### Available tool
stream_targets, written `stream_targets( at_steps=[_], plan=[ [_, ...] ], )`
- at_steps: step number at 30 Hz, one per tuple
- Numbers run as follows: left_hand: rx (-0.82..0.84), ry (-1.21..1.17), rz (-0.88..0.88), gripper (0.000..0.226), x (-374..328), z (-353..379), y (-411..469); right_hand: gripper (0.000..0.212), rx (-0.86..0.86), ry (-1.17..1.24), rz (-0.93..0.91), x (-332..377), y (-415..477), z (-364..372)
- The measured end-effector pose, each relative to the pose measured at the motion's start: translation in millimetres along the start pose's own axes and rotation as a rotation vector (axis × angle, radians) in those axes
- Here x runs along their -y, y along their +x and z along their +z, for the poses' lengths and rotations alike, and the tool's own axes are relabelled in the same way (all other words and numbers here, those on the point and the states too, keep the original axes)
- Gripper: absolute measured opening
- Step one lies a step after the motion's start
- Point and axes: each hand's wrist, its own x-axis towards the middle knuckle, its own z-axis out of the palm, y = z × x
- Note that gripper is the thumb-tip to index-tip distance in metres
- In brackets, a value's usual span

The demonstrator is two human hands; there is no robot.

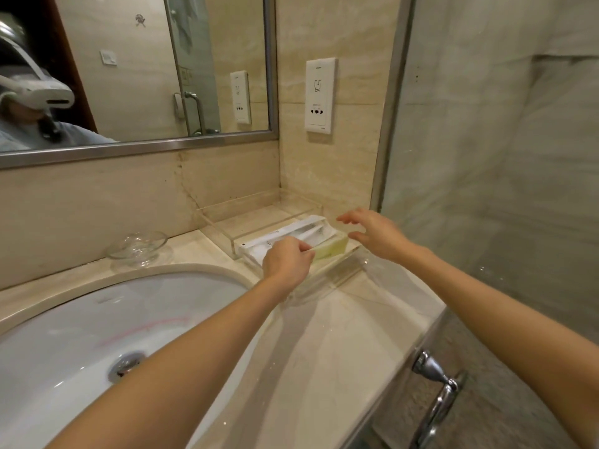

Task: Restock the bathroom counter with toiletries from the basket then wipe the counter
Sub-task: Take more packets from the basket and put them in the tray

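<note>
1. Position: we find the left hand (pixel 287 262) at the near end of a clear acrylic tray (pixel 216 229) that sits in the back corner of the surface (pixel 340 335). Its fingers are curled and pinch the near edge of the white sachets (pixel 291 233).
2. The right hand (pixel 372 233) hovers just above the tray's right end with its fingers spread and apart. It grips nothing.
3. Stock in place: the white sachets lie lengthwise in the front part of the tray. A pale yellow-green box (pixel 334 247) lies against them on the right, also inside the tray. The rear part of the tray appears to hold nothing.
4. Other fittings: a glass dish (pixel 139 246) stands on the surface, left of the tray and behind the sink (pixel 97 319). We see nothing in it.
5. Progress, in our judgement: restocking is under way, and the step in hand looks like seating or straightening the sachets. The basket is out of view, so we cannot tell how much stock is left.
6. Outstanding: wiping is not yet begun as far as we can see. No cloth shows, and small droplets glint on the surface near the front edge.
</note>
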Motion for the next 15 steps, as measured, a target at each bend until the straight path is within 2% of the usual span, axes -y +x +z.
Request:
stream_targets(
  at_steps=[3, 6, 11, 15],
  plan=[
    [0.013, 0.009, -0.007, 0.021, -5, 12, 2, 0.026, 0.145, -0.067, -0.052, 1, 1, 12],
    [0.056, -0.002, -0.037, 0.023, -5, 18, 3, 0.027, 0.144, -0.054, 0.003, -2, 2, 18],
    [0.095, 0.021, -0.049, 0.046, -8, 22, 1, 0.030, 0.147, -0.121, -0.004, -4, -1, 11],
    [0.118, 0.082, 0.018, 0.046, -9, 25, 0, 0.041, 0.162, -0.132, 0.027, -7, -7, 4]
  ],
)
